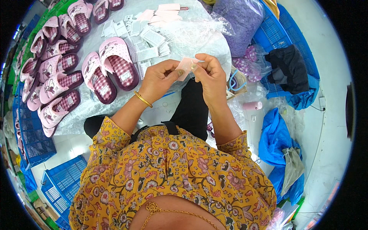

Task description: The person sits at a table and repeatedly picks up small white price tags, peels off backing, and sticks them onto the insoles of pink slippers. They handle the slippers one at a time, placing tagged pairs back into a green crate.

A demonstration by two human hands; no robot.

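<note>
Best to steady the pink card [184, 69] flat and uncreased with the left hand [163, 76], closed in a thumb-and-finger pinch on its left edge, while working the right hand [212, 78] in small, gentle fingertip movements, without tugging. Held directly between both hands, over the worktop [130, 7] near its edge, to the right of the pink slippers [122, 71], and apparently pinched narrowly at its right edge too, though too fine there to tell exactly.
</note>
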